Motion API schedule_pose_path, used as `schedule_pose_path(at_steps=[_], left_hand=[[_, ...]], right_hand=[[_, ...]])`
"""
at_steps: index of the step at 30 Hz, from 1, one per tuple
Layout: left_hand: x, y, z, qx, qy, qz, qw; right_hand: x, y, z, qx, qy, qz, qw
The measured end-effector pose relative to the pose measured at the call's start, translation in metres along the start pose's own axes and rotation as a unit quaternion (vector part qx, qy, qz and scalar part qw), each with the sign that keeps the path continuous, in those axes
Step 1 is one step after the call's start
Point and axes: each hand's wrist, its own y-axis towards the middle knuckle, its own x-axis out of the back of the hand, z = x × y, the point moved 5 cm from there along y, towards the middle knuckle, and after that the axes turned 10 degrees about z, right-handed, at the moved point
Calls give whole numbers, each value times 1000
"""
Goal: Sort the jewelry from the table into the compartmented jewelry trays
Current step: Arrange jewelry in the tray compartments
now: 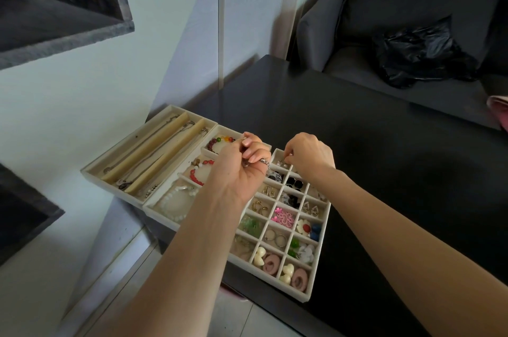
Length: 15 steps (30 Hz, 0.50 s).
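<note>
At the table's (357,122) left edge lies the long tray (94,169), its cream rolls running lengthwise so that thin chains can lie stretched out beside them rather than tangle. Touching it on the right is the bracelet tray (154,209), with wider compartments: a red and multicoloured bead bracelet (221,141) at the far end, a red-beaded one (198,171) in the middle, a white bead bracelet (176,203) nearest. Each sits coiled in its own space, which suits its size.

Above this tray the left hand (242,166) is held up with fingers curled, pinching a thin hooked wire piece (242,138) between the fingertips; it seems to be an earring, though it is too small to be sure. A ring shows on one finger. The hand probably holds the piece aloft as a reserve while the other places its mate.

Further right the grid tray (320,251) reaches toward the table's near edge, its small cells holding paired items: black studs, a pink flower, white hearts, hoops, green beads. The right hand (308,155) dips into the far corner cell (279,156), fingers curled downward as if pinching or setting something there; what it holds is hidden. Small silvery pieces (283,164) already lie in the next cell
</note>
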Motion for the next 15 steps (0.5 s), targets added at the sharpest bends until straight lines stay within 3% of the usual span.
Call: schedule_pose_path(at_steps=[15], left_hand=[[0, 1, 1, -1, 4, 3, 1000]], right_hand=[[-7, 0, 0, 27, -21, -10, 999]])
